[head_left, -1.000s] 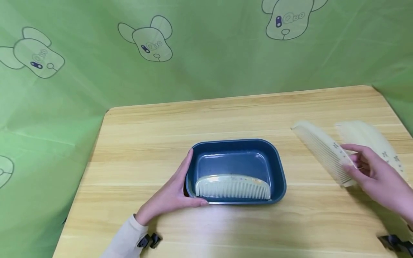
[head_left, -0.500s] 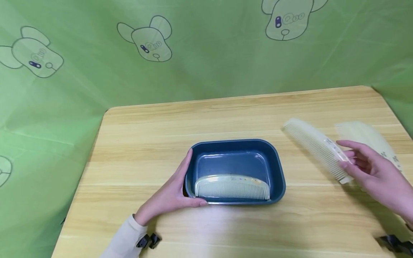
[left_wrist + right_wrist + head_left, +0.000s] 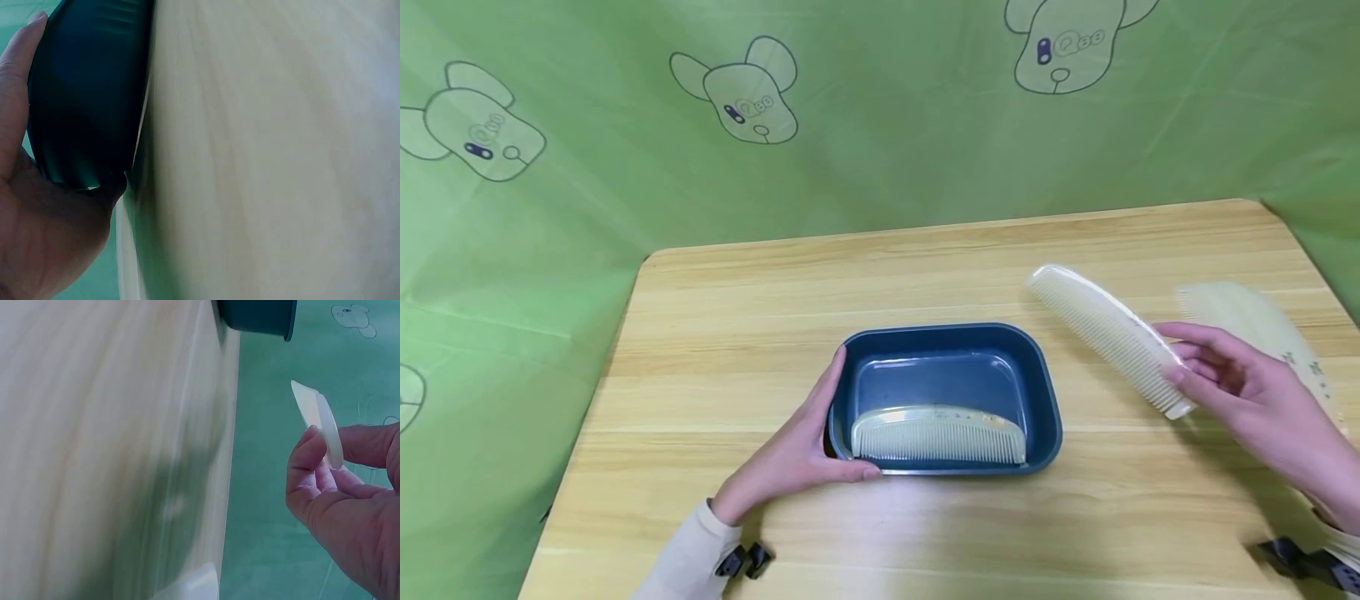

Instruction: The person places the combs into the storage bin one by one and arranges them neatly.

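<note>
A dark blue rectangular plastic box (image 3: 943, 371) stands on the table, and my left hand (image 3: 797, 450) grips its left end, thumb along the near rim. In the left wrist view, the box wall (image 3: 90, 94) sits between thumb and fingers. Inside, a pale comb (image 3: 938, 433) lies along the near wall, teeth toward me. To the right, my right hand (image 3: 1255, 400) pinches one end of another pale comb (image 3: 1108, 333) between thumb and fingers. That comb slants up and left, raised over the table; the right wrist view shows it nearly end-on (image 3: 322, 422).
More pale combs (image 3: 1240, 317), overlapping, lie on the table's right side, partly behind the right hand. The wooden table (image 3: 737, 333) ends at a green cloth (image 3: 887, 167) with printed mouse-like heads. Black wrist mounts (image 3: 745, 560) are on both sleeves.
My right hand has moved left with its comb, away from the other combs and toward the box. The left hand and the box stay in place.
</note>
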Demonstrator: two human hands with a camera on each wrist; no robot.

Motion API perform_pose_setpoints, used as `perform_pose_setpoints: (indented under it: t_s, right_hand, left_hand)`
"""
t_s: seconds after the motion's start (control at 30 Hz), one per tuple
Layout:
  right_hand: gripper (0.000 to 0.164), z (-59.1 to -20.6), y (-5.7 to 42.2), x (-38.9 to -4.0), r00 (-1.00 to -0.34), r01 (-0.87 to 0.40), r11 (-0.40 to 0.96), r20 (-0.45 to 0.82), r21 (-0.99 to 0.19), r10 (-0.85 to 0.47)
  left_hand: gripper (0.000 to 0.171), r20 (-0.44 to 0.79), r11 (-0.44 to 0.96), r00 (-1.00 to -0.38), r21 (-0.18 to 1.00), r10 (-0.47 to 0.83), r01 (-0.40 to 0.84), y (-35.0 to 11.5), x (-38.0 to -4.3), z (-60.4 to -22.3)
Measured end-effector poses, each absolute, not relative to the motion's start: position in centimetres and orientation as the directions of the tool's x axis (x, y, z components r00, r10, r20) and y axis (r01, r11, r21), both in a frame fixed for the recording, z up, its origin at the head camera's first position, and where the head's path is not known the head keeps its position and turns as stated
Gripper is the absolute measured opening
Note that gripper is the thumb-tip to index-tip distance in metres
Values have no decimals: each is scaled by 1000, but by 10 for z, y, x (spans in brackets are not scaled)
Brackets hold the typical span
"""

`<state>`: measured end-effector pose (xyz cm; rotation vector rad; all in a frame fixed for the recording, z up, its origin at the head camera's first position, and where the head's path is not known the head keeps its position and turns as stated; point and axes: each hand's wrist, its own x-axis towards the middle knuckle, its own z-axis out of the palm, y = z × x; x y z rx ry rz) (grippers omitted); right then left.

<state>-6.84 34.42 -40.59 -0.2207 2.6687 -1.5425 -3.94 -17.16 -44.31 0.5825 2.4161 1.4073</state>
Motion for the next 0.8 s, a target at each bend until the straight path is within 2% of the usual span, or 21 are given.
perform_pose_setpoints:
  t_s: [0.5,0.8]
  right_hand:
    - [55,-397,318,-77,-963,-133,464,4,-876,-268]
    - [55,-399,295,-84,-925,-156,366,5,-917,-381]
  left_hand:
    - [147,-29,443,-876,870,482,216,-170,-40,-442]
    - [146,-39,439,-881,877,472,196,-170,-38,-442]
